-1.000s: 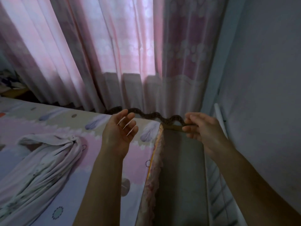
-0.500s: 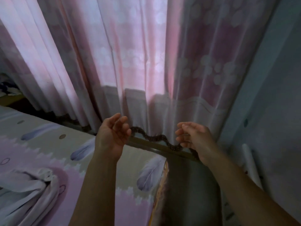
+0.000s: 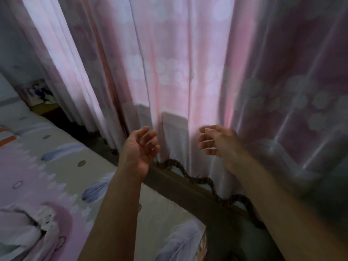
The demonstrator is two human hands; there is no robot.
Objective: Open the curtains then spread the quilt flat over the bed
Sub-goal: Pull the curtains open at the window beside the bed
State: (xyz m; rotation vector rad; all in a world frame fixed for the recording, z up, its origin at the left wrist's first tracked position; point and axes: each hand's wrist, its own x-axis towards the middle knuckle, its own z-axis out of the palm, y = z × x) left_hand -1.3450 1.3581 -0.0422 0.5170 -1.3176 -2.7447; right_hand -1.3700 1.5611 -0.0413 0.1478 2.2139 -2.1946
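Observation:
Pink flowered curtains point(image 3: 175, 72) hang closed across the whole upper view, with light glowing through the middle panel. My left hand point(image 3: 140, 147) and my right hand point(image 3: 216, 142) are raised side by side just in front of the curtains' lower band, fingers loosely curled, holding nothing. Whether the fingertips touch the fabric is unclear. A crumpled white quilt point(image 3: 22, 230) lies bunched at the lower left on the bed point(image 3: 62, 166), which has a pink and cream sheet with feather prints.
A dark wavy trim point(image 3: 195, 178) runs along the bed's dark end board point(image 3: 188, 185) below my hands. At the far left, dim clutter point(image 3: 37, 93) sits behind the curtain edge. A gap drops beside the bed at the bottom right.
The view has closed in on the curtains and tilted up. Both hands have risen from the wavy trim to the curtains' lower band. The right hand has left the board edge.

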